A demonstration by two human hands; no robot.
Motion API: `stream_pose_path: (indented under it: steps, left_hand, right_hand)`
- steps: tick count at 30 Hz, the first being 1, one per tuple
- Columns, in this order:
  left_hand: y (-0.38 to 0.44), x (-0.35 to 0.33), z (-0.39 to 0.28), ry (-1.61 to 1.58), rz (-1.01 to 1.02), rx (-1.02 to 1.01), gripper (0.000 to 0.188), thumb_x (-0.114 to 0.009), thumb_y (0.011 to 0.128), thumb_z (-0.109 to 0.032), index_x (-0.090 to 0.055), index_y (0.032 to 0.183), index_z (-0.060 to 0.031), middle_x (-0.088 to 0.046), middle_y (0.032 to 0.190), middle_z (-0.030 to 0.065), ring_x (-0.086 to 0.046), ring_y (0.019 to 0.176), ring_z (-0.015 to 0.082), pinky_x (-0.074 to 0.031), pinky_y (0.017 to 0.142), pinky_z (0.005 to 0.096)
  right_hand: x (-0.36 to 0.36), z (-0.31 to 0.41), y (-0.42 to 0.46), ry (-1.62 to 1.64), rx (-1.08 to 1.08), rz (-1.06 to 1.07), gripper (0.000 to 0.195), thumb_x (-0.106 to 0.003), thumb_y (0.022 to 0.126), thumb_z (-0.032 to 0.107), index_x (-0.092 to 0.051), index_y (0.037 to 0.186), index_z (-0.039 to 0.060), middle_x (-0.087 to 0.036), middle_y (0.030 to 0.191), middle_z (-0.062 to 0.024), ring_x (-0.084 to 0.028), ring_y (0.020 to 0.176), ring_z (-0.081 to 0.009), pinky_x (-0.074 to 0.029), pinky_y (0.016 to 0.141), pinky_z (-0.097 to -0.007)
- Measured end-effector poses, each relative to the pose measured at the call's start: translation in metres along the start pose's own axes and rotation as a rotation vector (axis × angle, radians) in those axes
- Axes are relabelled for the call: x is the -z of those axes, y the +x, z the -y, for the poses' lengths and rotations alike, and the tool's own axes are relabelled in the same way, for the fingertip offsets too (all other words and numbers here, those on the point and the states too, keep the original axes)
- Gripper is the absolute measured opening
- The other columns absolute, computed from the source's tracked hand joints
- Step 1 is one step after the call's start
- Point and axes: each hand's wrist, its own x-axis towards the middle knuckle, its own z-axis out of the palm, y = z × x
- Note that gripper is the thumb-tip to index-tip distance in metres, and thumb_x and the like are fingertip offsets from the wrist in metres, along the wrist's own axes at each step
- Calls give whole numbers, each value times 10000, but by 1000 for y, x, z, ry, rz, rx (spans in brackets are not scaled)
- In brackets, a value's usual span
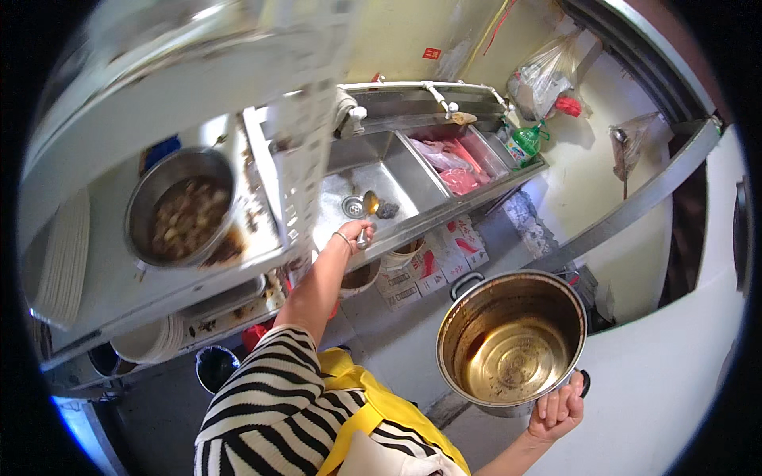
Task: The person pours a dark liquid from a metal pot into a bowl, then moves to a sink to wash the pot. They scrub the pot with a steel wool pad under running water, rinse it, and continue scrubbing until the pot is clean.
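Observation:
My left hand [357, 233] reaches out over the front rim of a stainless steel sink [363, 172], closed around the metal handle of a spoon or small ladle. The bowl of that ladle [371, 202] hangs over the basin near the drain strainer [353, 206]. A dark scouring pad [387, 209] lies just right of it in the basin. At lower right my right hand [558, 410] grips a deep metal stockpot [518, 357] by its near black handle. The pot is tilted towards me, with brown residue on its walls and a little dark liquid inside.
A second basin holds bagged pink meat [455, 172]. Beside it stands a green detergent bottle [524, 146]. On the left counter is a steel pot of food in broth [190, 220], near stacked plates [62, 262]. A perforated metal post [306, 131] rises beside my left arm. Flattened cardboard [428, 262] covers some floor.

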Motion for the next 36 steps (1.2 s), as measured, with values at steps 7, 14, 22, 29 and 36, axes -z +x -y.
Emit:
stream_pose_path:
  steps: [7, 14, 22, 29, 36]
  left_hand:
    - [122, 29, -31, 37, -280, -49, 123, -500, 911, -150, -516, 846, -47, -557, 627, 70, -525, 471, 160, -460, 407, 304]
    - [98, 75, -124, 1130, -1115, -588, 677, -638, 774, -406, -498, 1221, 82, -498, 1267, 259, -468, 1206, 349, -369, 1016, 380]
    - [64, -91, -40, 619, -641, -528, 639, -570, 848, -496, -440, 1329, -96, -561, 1211, 100, -527, 1097, 255, -381, 943, 458]
    - [80, -59, -45, 125, -404, -791, 253, -598, 865, -173, -569, 1077, -38, -637, 885, 33, -598, 743, 111, -517, 691, 278]
    - [73, -23, -69, 134, -642, -685, 81, -587, 771, -50, -526, 808, -88, -517, 736, -10, -534, 664, 99, -514, 603, 272]
  right_hand:
    - [28, -4, 192, 63, -225, 197, 166, -438, 789, -3, -326, 875, 84, -364, 444, -17, -296, 272, -122, -357, 371, -315]
    - [59, -42, 372, 180, -584, 401, 186, -453, 766, 1, -329, 870, 93, -355, 440, -13, -290, 265, -118, -292, 321, -288]
    - [61, -122, 504, 326, -959, 592, 136, -441, 794, 16, -360, 875, 87, -335, 448, -1, -277, 275, -121, -308, 352, -299]
    - [58, -198, 570, 433, -1125, 627, 104, -458, 859, 57, -359, 886, 79, -366, 461, 29, -322, 292, -79, -363, 393, -273]
    - [71, -307, 634, 197, -1345, 366, 163, -478, 880, 88, -411, 732, 102, -351, 505, 60, -334, 378, -59, -305, 408, -236]
